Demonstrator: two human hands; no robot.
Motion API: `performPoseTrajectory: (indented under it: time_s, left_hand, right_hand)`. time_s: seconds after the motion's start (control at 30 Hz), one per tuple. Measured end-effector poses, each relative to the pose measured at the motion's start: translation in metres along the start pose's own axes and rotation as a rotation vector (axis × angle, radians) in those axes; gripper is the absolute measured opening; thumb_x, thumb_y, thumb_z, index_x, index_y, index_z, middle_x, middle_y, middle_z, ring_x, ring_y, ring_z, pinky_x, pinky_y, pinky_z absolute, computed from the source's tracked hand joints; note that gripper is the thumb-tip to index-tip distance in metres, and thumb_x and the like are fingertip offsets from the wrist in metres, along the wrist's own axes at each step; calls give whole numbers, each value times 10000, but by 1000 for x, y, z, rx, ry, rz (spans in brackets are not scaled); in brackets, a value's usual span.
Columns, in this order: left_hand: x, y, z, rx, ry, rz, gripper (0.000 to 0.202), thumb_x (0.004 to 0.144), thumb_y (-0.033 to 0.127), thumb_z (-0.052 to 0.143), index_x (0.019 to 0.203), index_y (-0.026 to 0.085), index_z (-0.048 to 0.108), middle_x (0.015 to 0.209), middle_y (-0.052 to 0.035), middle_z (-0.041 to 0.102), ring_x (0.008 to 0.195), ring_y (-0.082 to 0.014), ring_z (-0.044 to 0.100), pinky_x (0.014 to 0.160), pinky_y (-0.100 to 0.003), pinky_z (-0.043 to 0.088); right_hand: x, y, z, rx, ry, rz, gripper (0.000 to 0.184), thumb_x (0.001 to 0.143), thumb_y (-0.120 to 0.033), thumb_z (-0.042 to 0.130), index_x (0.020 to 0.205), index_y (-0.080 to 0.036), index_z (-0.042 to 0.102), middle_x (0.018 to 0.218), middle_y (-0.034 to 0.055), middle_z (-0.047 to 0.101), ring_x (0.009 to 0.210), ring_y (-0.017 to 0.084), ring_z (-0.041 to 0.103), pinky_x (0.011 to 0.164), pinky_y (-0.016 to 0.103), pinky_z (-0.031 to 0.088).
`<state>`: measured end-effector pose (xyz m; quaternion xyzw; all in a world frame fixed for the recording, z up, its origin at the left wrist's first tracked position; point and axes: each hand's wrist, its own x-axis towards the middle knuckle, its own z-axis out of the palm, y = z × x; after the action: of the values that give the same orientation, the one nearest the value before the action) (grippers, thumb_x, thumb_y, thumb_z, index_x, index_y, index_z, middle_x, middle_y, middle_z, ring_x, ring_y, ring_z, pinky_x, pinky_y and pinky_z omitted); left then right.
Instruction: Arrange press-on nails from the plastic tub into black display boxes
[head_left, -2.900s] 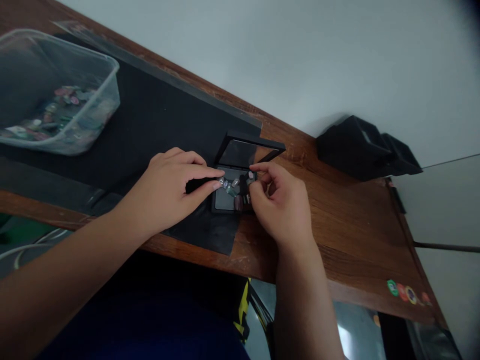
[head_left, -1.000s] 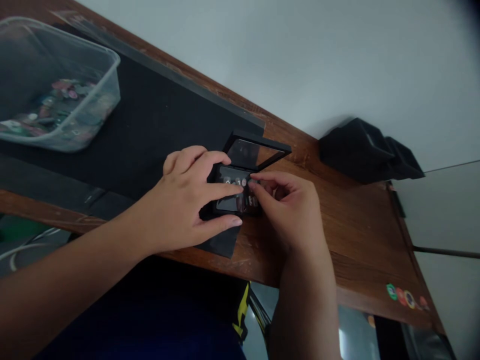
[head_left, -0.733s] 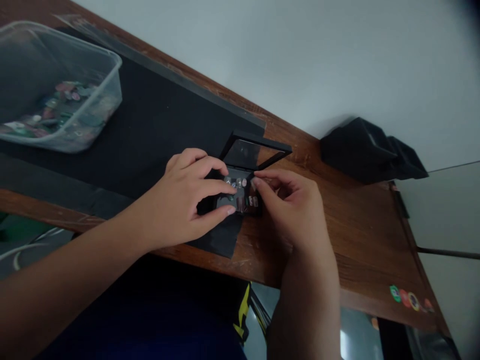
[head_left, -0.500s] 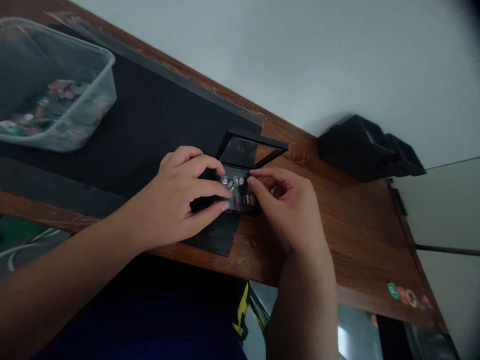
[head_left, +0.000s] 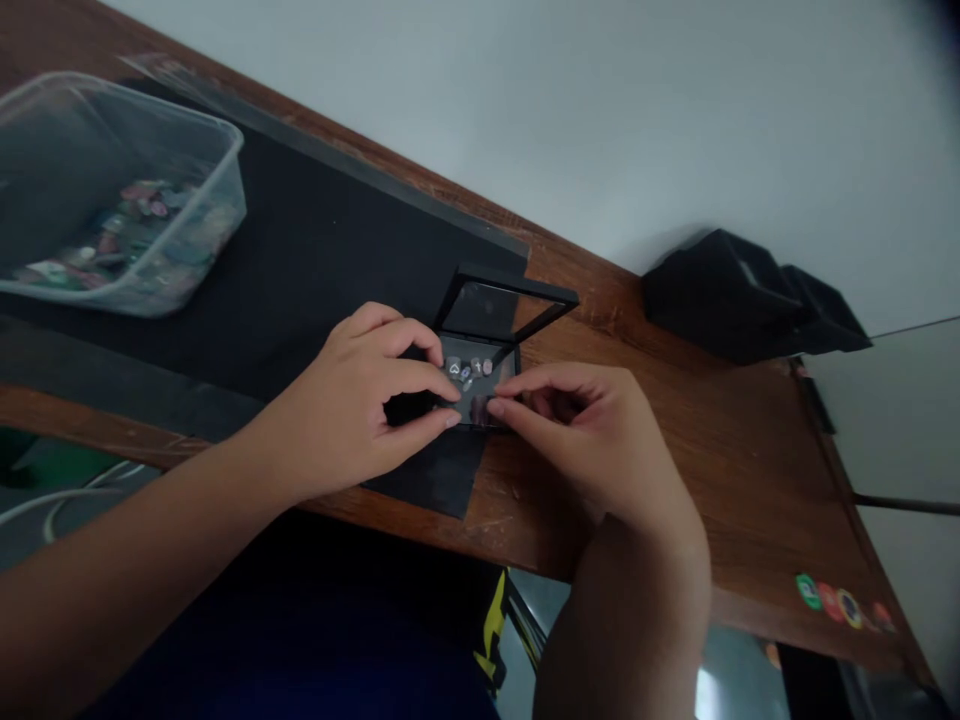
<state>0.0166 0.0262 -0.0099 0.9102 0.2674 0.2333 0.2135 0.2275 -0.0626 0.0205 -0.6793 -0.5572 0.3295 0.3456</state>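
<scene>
A small black display case (head_left: 517,352) lies on the dark mat's right end, its windowed lid (head_left: 487,308) raised. Several small polished stones (head_left: 466,370), some with pale symbols such as a heart and a cross, lie inside on the clear lining. My left hand (head_left: 382,385) curves over the case's left side with fingers apart, fingertips touching or just above it. At the front right of the case, my right hand (head_left: 577,410) has thumb and forefinger pinched together low over the lining. Whatever is between those fingertips is hidden.
A clear plastic tub (head_left: 187,215) of mixed stones stands on the black mat (head_left: 322,240) to the left. Black bins (head_left: 720,295) sit against the wall at the back right. Round coloured stickers (head_left: 829,600) mark the wooden table (head_left: 750,480) near its front right edge.
My right hand has moved from the case's right side toward its front, and its fingers now cover the stones seen there. My left hand has barely shifted. The whole view has shifted slightly.
</scene>
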Motion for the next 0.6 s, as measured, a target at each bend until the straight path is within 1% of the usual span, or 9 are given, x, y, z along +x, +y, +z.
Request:
performPoseTrajectory:
  time_s: [0.07,0.13,0.27,0.33,0.37,0.5,0.6]
  left_hand:
    - [-1,1,0,23,-7,-16,197,921,381,636,1001,302,797,1121,-62,665,1097,-296,522,965,-490,440]
    - [-1,2,0,50,-13,-12,224,924,388,624,1055,327,795,1212,-74,641,1151,-325,498,991,-537,417]
    - [-2,2,2,90,-24,30,250,929,402,615,1112,376,784,1374,-77,568,1237,-382,446,1004,-617,377]
    - [-2,2,3,94,-35,38,258,933,403,610,1126,378,778,1397,-76,558,1257,-392,437,1006,-626,374]
    - [-2,2,3,95,-38,36,262,935,402,608,1134,374,775,1407,-76,553,1266,-394,431,1009,-627,372]
    - [-3,0,5,106,-36,34,271,948,403,605,1165,358,761,1437,-78,541,1289,-386,414,1021,-620,371]
    - [-4,-2,7,109,-34,25,291,959,440,594,1188,353,750,1430,-79,550,1294,-379,421,1025,-610,375]
  right_hand:
    - [0,-1,1,-18,-25,-15,87,829,-287,778,892,-238,811,756,10,746,620,132,594,549,257,412]
    - [0,-2,3,-47,-31,-29,109,844,-295,763,928,-247,814,766,8,750,604,127,583,538,255,404]
    - [2,-1,7,-154,26,-42,160,881,-303,715,1003,-265,812,741,1,737,581,126,576,545,262,408]
    - [4,-1,8,-208,45,-55,189,896,-284,683,1040,-281,804,723,-6,730,587,135,590,559,268,421]
    - [4,-1,9,-229,54,-66,211,901,-267,664,1062,-286,800,747,-4,742,611,143,610,577,272,437]
    - [8,-4,11,-359,79,-123,322,876,-172,600,1105,-284,797,945,23,793,808,195,695,689,304,495]
    - [9,-6,13,-446,65,-132,364,851,-153,587,1116,-290,797,925,18,795,803,199,697,674,305,489]
